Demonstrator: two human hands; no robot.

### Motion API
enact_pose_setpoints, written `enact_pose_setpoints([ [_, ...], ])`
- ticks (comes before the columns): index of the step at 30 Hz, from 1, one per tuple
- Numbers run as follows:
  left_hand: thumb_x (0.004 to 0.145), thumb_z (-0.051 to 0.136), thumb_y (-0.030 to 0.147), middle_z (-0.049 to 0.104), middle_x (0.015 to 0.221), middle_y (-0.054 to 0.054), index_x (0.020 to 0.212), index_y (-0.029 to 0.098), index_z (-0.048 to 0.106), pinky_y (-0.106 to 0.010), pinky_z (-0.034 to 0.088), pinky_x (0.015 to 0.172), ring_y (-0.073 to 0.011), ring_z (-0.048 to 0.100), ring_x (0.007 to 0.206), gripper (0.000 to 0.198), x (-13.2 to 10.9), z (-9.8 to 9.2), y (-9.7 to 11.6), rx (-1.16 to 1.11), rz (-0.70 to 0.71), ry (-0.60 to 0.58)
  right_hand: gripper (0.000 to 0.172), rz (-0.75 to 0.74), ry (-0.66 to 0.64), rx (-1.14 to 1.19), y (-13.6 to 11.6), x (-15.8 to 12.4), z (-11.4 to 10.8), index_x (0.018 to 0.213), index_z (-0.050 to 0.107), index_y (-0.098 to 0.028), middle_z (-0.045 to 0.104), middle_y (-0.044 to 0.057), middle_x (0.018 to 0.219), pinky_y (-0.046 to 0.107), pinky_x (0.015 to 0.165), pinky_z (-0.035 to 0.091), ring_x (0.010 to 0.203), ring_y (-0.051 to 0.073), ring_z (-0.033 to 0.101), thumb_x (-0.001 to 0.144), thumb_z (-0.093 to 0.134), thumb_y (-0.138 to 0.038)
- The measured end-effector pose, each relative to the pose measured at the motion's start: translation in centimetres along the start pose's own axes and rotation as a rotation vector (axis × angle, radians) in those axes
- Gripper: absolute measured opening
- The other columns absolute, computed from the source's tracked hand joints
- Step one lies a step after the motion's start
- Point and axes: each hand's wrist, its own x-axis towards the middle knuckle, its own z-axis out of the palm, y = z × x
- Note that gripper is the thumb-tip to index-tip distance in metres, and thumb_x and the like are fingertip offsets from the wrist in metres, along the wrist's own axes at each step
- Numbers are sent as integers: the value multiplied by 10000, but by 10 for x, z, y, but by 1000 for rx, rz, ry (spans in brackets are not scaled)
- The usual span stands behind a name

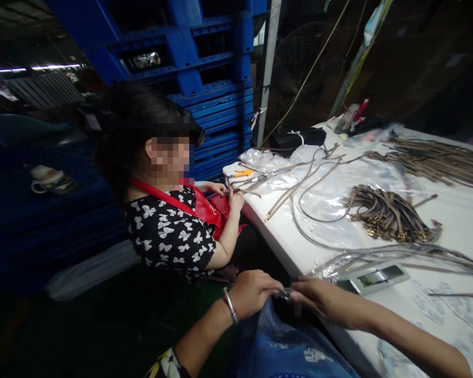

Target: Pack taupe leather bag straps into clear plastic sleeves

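My left hand (255, 294), with a silver bangle at its wrist, is closed in a pinch above my blue apron (295, 346). Close to it, my right hand (319, 299) pinches from the other side, beside the table's edge. A small dark, shiny item (285, 293) is held between the two hands; blur hides what it is. On the white table (449, 220), near my right hand, lie a grey device with a dark display (380, 278) and long strips in clear plastic (339, 265). A bundle of straps with gold-coloured ends (394, 215) lies farther back.
A person in a red apron (208, 207) sits at the table's left corner, handling thin strips. Orange-handled pliers (242, 173) lie nearby. More strips (445, 160) are piled at the back right. Blue pallets (220, 115) stand behind the person, and a metal pole (268, 73) rises beyond the table.
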Motion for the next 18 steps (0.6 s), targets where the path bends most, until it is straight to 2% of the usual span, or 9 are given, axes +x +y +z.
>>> enact_pose_setpoints([
  [2,903,510,268,747,916,-49,1005,260,736,-270,460,817,-191,660,874,248,-3,-3,-1,12,31,-53,493,175,-186,310,1,-5,11,825,609,-168,630,40,668,303,618,504,603,175,624,909,386,-600],
  [4,908,510,306,744,940,-51,1011,255,734,-268,466,829,-188,662,879,252,-6,-3,-1,-67,30,-64,507,275,-242,598,-1,-9,21,829,576,-159,556,-6,603,238,509,451,474,118,548,868,434,-644],
  [6,895,534,355,728,1021,-62,1071,243,712,-272,463,877,-193,654,948,275,-8,-1,1,-194,3,0,499,282,-195,804,-7,-12,26,792,561,-151,507,-29,573,209,482,422,419,76,471,845,488,-642],
  [8,841,611,397,684,1145,-74,1206,233,635,-285,441,948,-210,620,1055,401,-9,6,5,-333,-22,102,467,240,-115,961,-16,-12,27,786,563,-142,504,-30,581,202,503,431,417,54,430,857,512,-601],
  [10,780,676,430,650,1205,-82,1300,223,552,-297,435,972,-225,601,1089,572,-6,18,7,-441,-53,188,413,189,-64,1066,-26,-12,23,823,585,-133,518,-21,607,195,524,437,439,47,426,870,540,-541],
  [11,783,666,449,658,1183,-84,1304,215,544,-298,448,954,-224,610,1065,584,-3,26,8,-472,-82,234,388,160,-52,1098,-31,-11,20,841,598,-128,523,-17,613,190,526,435,446,45,424,871,558,-513],
  [13,845,562,497,701,1033,-84,1231,185,599,-287,494,847,-206,648,922,497,5,43,6,-501,-158,319,336,91,-17,1131,-40,-12,13,874,620,-130,523,-18,611,191,531,439,454,47,419,859,600,-466],
  [15,895,437,539,702,861,-77,1133,156,643,-265,506,697,-175,648,737,496,12,58,1,-552,-202,351,288,23,70,1133,-45,-13,4,901,630,-147,515,-22,600,202,542,452,477,63,437,843,636,-429],
  [18,892,401,584,652,717,-51,1050,135,632,-229,451,523,-123,574,527,528,16,71,-7,-726,-189,244,281,-19,303,1077,-44,-14,-12,973,637,-178,570,9,667,232,595,494,579,110,538,826,659,-416],
])
